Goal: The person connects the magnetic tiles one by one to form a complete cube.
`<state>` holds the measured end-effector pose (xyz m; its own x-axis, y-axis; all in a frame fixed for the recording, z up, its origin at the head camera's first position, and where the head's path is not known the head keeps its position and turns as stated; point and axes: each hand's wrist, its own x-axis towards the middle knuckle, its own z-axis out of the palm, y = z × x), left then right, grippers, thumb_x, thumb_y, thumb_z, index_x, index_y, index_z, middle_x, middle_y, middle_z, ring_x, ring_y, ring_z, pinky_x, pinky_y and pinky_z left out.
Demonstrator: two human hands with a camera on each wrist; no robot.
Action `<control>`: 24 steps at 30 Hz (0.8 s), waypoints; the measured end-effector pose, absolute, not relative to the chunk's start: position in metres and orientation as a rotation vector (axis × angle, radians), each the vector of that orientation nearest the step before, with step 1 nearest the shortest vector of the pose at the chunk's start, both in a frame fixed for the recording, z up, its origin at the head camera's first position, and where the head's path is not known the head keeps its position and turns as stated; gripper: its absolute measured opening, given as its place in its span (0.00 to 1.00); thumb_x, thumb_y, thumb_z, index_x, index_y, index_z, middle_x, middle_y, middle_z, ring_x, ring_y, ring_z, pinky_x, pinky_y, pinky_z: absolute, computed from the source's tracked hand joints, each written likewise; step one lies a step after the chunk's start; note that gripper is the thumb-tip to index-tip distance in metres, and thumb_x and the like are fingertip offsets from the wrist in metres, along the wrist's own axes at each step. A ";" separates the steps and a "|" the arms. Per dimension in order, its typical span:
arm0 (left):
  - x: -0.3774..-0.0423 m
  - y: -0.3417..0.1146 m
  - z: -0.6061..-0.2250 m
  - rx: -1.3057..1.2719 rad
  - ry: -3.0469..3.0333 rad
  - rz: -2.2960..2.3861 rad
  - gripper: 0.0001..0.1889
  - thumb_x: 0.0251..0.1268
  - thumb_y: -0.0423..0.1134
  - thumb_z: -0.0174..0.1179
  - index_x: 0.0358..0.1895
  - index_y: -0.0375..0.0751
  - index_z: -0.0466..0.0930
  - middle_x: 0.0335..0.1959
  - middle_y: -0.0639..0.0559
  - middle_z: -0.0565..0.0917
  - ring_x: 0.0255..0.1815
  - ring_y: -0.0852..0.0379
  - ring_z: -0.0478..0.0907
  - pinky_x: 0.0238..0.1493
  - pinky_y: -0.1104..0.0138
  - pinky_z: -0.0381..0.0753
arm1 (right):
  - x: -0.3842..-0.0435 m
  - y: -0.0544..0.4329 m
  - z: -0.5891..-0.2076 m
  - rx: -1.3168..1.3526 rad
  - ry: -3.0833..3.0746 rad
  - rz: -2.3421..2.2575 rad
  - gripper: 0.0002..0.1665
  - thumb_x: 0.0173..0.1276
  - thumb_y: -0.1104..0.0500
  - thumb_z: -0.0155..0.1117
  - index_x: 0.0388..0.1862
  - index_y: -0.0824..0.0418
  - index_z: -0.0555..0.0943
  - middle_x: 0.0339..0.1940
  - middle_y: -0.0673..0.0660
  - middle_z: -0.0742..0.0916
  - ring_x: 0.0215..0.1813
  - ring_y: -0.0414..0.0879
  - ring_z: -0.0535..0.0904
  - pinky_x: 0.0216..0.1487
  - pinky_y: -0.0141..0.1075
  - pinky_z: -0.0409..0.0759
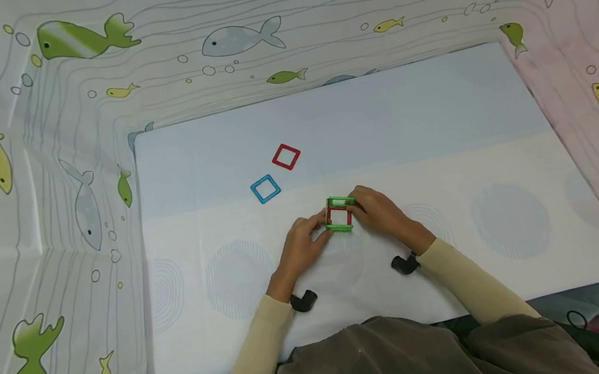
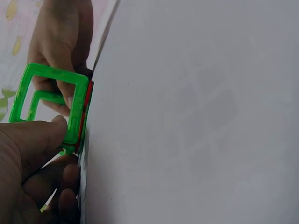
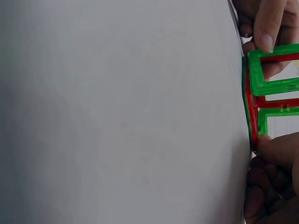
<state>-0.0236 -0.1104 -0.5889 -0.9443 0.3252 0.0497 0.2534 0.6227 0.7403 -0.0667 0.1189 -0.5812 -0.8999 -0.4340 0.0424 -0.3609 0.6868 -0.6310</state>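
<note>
- Standing between both hands, a green-and-red frame structure [image 1: 340, 228] is flanked closely from either side.
- Its left side is pinched by the left hand [image 1: 302, 244].
- Its far right corner is gripped by the right hand [image 1: 382, 210].
- Beyond, leftward, a red square [image 1: 278, 152] and blue square [image 1: 271, 196] are spread on the white tabletop [image 1: 411, 120].

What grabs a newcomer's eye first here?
The boxy structure of green and red plastic square frames, pinched by the left hand and the right hand over the white and pale-blue table. Next, the loose red square frame and blue square frame, beyond it and leftward. Then the pale fish-print sheet behind the table.
</note>
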 end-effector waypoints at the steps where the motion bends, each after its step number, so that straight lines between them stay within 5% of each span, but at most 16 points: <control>1: -0.024 -0.110 -0.589 0.488 2.748 1.232 0.26 0.66 0.42 0.67 0.67 0.44 0.76 0.49 0.53 0.88 0.43 0.57 0.77 0.40 0.65 0.76 | -0.067 0.119 -0.581 -0.653 2.779 -1.009 0.06 0.73 0.61 0.63 0.42 0.63 0.81 0.35 0.56 0.82 0.32 0.44 0.71 0.34 0.37 0.70; 18: -0.023 -0.108 -0.585 0.473 2.748 1.253 0.22 0.66 0.40 0.67 0.63 0.45 0.79 0.51 0.53 0.87 0.42 0.58 0.76 0.43 0.65 0.77 | -0.069 0.126 -0.579 -0.684 2.733 -1.069 0.09 0.69 0.61 0.68 0.46 0.63 0.82 0.33 0.54 0.81 0.32 0.43 0.73 0.33 0.36 0.73; 24: -0.022 -0.109 -0.585 0.460 2.743 1.250 0.18 0.66 0.40 0.67 0.58 0.45 0.82 0.61 0.52 0.83 0.46 0.57 0.77 0.46 0.64 0.78 | -0.071 0.132 -0.576 -0.722 2.685 -1.049 0.11 0.69 0.63 0.68 0.49 0.63 0.82 0.35 0.54 0.81 0.35 0.44 0.74 0.36 0.37 0.74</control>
